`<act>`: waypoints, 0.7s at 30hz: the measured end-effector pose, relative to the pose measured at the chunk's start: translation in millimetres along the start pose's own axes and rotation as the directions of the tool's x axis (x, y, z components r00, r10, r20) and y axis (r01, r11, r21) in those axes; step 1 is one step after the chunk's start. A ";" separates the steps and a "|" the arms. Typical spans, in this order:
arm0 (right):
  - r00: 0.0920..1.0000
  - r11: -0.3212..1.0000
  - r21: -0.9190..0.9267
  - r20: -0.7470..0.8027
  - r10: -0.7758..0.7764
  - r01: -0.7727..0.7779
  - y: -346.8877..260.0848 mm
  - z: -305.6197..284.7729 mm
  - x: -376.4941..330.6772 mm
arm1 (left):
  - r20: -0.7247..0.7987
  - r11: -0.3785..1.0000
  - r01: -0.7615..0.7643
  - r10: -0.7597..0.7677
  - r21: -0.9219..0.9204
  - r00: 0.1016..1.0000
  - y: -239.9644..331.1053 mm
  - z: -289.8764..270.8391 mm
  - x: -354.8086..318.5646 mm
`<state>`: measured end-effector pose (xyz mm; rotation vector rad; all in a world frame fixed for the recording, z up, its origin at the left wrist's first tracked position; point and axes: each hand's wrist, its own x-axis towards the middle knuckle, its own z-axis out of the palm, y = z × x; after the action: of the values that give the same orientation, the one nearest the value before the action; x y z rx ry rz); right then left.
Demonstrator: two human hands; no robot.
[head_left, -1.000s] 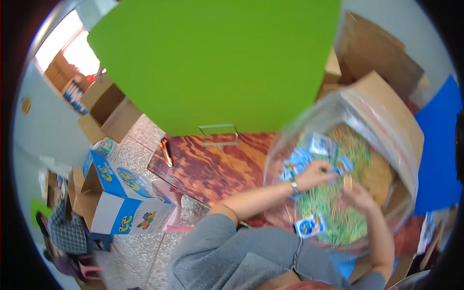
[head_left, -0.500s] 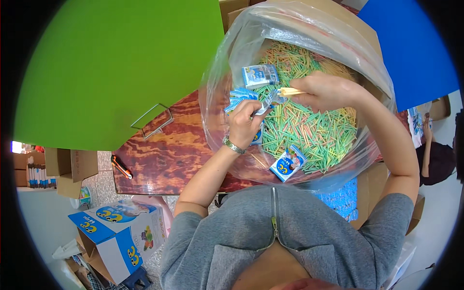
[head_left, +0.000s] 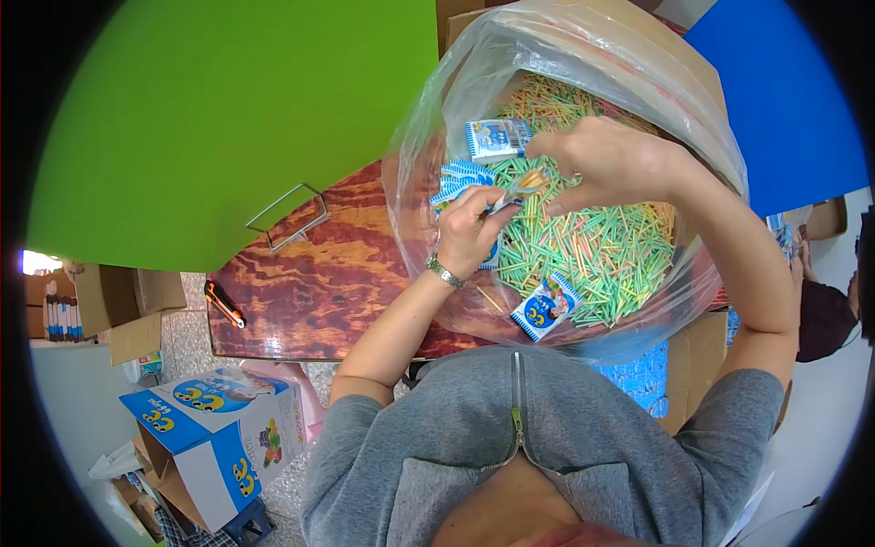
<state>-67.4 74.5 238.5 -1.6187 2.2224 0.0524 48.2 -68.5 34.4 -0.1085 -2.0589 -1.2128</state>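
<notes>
Two hands over the bag: left hand [head_left: 469, 232] and right hand [head_left: 606, 164], pinching one small clear packet [head_left: 526, 181] of sticks between them. One large clear plastic bag [head_left: 583, 55], far right. Inside it, coloured sticks [head_left: 602, 251] in green, yellow and pink, too many to count. Small blue-and-white packets: one at the far side [head_left: 497, 139], one at the near side [head_left: 545, 307], a few more bunched behind the left hand [head_left: 456, 178], exact number hidden. One wooden table [head_left: 319, 283]. One orange utility knife [head_left: 223, 304] at its left edge. One wire handle [head_left: 287, 217] on the table. One blue-and-white carton [head_left: 214, 438], near left. One wristwatch [head_left: 444, 272].
</notes>
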 end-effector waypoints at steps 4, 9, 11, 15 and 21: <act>0.906 0.984 0.021 -0.393 -0.157 0.179 14.6 44.2 -2.8 | 0.214 0.917 0.365 -0.329 -0.162 0.920 -2.7 -1.9 -6.6; 0.816 0.959 0.147 -0.566 -0.118 0.241 10.9 99.6 19.0 | 0.249 0.924 0.300 -0.240 -0.239 0.938 -11.4 -23.0 -12.8; 0.818 0.945 0.235 -0.573 -0.054 0.227 5.2 120.2 25.8 | 0.130 0.941 0.277 -0.256 -0.194 0.958 -10.4 -34.6 -19.8; 0.847 0.852 0.471 -0.527 0.065 0.228 -3.7 185.6 40.0 | 0.074 0.983 0.149 -0.157 0.105 0.985 14.4 -64.6 -33.7; 0.867 0.880 0.475 -0.448 0.221 0.021 -3.8 244.3 44.4 | 0.657 0.934 -0.062 -0.198 0.351 0.727 10.2 -32.0 -79.8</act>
<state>-5.2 95.0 -1.0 -1.3342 2.4160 -0.9003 128.0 -65.8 0.9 -0.3607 -2.9308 -0.8832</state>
